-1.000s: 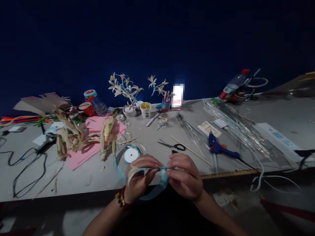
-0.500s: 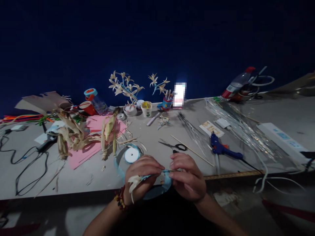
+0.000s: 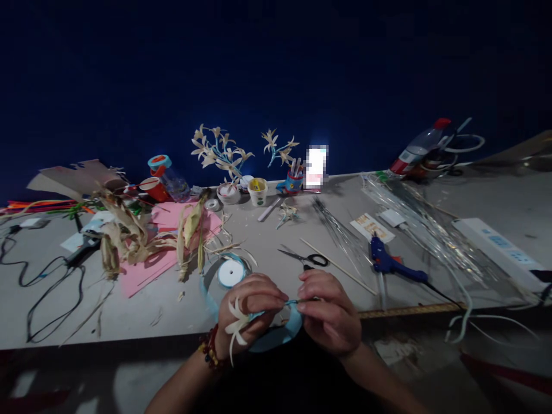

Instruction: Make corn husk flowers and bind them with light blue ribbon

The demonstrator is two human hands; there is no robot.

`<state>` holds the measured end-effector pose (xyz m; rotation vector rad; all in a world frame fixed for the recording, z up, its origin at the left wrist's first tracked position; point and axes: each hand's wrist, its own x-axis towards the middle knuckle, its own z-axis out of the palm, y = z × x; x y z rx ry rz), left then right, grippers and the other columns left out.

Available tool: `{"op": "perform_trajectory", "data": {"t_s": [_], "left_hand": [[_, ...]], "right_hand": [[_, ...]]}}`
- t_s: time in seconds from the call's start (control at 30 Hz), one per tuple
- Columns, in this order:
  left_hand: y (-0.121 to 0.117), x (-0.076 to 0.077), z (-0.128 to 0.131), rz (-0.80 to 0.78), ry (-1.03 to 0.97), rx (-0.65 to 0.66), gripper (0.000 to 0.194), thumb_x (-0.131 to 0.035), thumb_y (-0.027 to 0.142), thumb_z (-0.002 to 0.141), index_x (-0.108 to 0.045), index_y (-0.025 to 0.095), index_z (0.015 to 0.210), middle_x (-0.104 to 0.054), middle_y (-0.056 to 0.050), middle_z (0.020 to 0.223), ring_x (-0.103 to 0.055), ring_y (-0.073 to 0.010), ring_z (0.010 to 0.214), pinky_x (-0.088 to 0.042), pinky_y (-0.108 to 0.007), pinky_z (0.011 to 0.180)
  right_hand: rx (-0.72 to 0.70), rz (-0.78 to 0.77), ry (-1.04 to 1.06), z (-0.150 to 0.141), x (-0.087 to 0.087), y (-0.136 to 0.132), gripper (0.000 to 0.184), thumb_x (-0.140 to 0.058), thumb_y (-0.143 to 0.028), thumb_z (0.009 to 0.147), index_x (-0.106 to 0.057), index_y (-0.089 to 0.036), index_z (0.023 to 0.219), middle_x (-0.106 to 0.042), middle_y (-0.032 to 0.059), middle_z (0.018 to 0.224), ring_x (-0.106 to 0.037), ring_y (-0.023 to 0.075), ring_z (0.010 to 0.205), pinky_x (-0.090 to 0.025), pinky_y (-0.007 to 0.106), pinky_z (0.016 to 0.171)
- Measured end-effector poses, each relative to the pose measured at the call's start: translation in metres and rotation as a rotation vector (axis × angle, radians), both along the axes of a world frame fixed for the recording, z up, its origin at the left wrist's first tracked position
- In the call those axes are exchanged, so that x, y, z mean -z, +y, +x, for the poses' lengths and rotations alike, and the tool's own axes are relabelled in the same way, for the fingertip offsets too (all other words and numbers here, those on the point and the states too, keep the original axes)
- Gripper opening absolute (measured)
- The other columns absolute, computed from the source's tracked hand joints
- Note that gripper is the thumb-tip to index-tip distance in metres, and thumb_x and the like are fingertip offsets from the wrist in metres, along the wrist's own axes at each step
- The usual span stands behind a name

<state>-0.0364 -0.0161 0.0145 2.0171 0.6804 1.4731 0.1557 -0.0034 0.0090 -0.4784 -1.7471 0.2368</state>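
At the table's front edge my left hand (image 3: 250, 305) is closed on the thin stem of a pale husk flower (image 3: 237, 325). Its petals stick out on the left side of that hand. My right hand (image 3: 330, 310) pinches light blue ribbon (image 3: 295, 322) against the stem's other end. The ribbon sags in a loop below both hands and runs left toward a white-centred ribbon spool (image 3: 232, 272). Just behind my right hand lie black-handled scissors (image 3: 308, 258).
A blue glue gun (image 3: 392, 260) and wire bundles (image 3: 340, 230) lie to the right. Dried corn husks (image 3: 129, 230) rest on pink paper (image 3: 150, 275) at left. Finished flower sprays (image 3: 219, 152), a paint cup (image 3: 257, 192) and a bright phone (image 3: 316, 167) stand at the back.
The flower in my left hand has turned, so its petals now spread more toward the camera. Both hands stay nearly in place, still gripping the stem and ribbon.
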Motion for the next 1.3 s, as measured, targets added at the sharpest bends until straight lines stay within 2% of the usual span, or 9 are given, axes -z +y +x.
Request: {"op": "perform_trajectory", "data": {"t_s": [0.4,0.6,0.8,1.03,1.3], "left_hand": [[0.0041,-0.0042,0.0015,0.026,0.022,-0.018,0.011,-0.059,0.019,0.093,-0.069,0.022,0.099,-0.077,-0.005,0.087,-0.070,-0.0178,0.081,-0.056,-0.035,0.083],[0.0063,-0.0020,0.0000,0.071,0.044,0.000,0.012,-0.056,0.021,0.095,-0.068,0.021,0.100,-0.077,-0.005,0.087,-0.071,-0.0177,0.081,-0.056,-0.036,0.084],[0.0070,0.0001,0.0001,0.089,0.053,0.015,0.012,-0.057,0.017,0.094,-0.067,0.019,0.099,-0.077,-0.006,0.089,-0.070,-0.0171,0.083,-0.055,-0.034,0.085],[0.0093,-0.0064,0.0017,0.121,0.071,0.013,0.012,-0.054,0.019,0.096,-0.067,0.020,0.097,-0.077,-0.005,0.085,-0.070,-0.0168,0.078,-0.056,-0.033,0.080],[0.0096,-0.0049,0.0018,0.119,0.073,0.012,0.013,-0.055,0.021,0.096,-0.067,0.019,0.097,-0.077,-0.006,0.084,-0.071,-0.0168,0.080,-0.057,-0.033,0.082]], "right_hand": [[-0.039,-0.034,0.030,0.0016,0.0029,0.0003,0.018,-0.056,-0.017,0.092,-0.069,-0.023,0.102,-0.065,0.0060,0.086,-0.064,0.0205,0.079,-0.060,0.044,0.076],[-0.040,-0.016,0.023,0.0016,0.0012,0.0014,0.016,-0.055,-0.016,0.093,-0.068,-0.022,0.101,-0.063,0.0057,0.088,-0.062,0.0193,0.080,-0.060,0.044,0.076],[-0.068,-0.015,0.032,0.0035,0.0072,0.0002,0.018,-0.055,-0.013,0.092,-0.068,-0.019,0.101,-0.062,0.0070,0.091,-0.061,0.0200,0.083,-0.059,0.046,0.078],[-0.088,-0.037,-0.008,0.0069,0.0041,0.0013,0.020,-0.053,-0.014,0.093,-0.067,-0.021,0.104,-0.065,0.0065,0.089,-0.062,0.0199,0.082,-0.059,0.046,0.079],[-0.086,-0.070,-0.014,0.0092,0.0036,-0.0004,0.023,-0.053,-0.016,0.093,-0.067,-0.027,0.107,-0.067,0.0055,0.089,-0.064,0.0199,0.081,-0.058,0.046,0.079]]}}
